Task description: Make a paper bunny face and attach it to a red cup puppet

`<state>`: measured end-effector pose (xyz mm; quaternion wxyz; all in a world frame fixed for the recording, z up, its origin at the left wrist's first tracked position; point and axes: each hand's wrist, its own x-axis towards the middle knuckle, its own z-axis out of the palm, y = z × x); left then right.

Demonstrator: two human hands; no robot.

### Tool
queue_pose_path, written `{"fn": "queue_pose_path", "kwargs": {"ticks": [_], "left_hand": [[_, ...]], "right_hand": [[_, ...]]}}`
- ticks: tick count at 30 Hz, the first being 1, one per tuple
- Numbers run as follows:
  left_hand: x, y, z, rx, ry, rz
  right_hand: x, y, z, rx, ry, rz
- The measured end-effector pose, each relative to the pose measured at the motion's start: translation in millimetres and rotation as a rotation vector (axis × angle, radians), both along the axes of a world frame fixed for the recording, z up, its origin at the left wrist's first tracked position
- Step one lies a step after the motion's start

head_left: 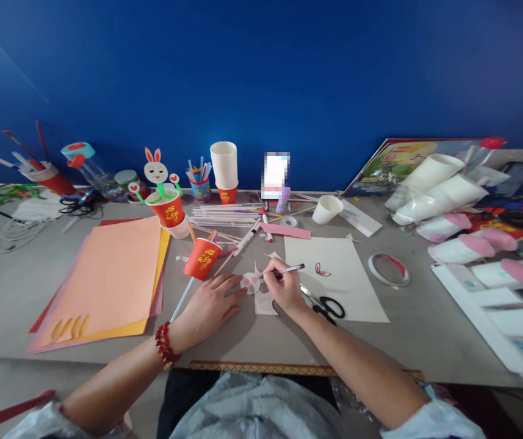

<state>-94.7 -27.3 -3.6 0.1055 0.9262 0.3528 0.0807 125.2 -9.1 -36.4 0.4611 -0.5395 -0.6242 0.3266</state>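
My right hand (282, 288) is closed around a pen (288, 269), its tip down on a small round paper cutout (251, 282) with pink spots. My left hand (210, 303) lies flat with fingers stretched out, pressing the edge of that cutout to the grey table (14, 292). A red bead bracelet (165, 345) circles my left wrist. An overturned red paper cup (202, 258) lies just beyond my left fingers. Black-handled scissors (328, 305) rest right of my right hand on a cream sheet (339, 286) that bears a small drawn pair of ears.
Orange and yellow paper sheets (110, 274) lie at left. A rabbit cup figure (163, 198), a white cup stack (223, 167), straws (229, 214), a tape roll (389, 269) and lying cups with pink ears (462, 244) crowd the back and right.
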Motion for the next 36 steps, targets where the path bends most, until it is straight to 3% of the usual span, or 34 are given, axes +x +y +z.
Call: {"fn": "queue_pose_path", "kwargs": {"ticks": [5, 28, 36], "left_hand": [[-0.5, 0.5, -1.0, 0.007, -0.008, -0.010], [-0.3, 0.8, -0.3, 0.008, 0.011, -0.016], [-0.7, 0.1, -0.3, 0.007, -0.019, -0.004]], "right_hand": [[-1.6, -0.2, 1.9, -0.048, -0.009, 0.094], [-3.6, 1.4, 4.4, -0.064, -0.121, 0.106], [-2.2, 1.0, -0.3, -0.036, 0.032, 0.065]]}}
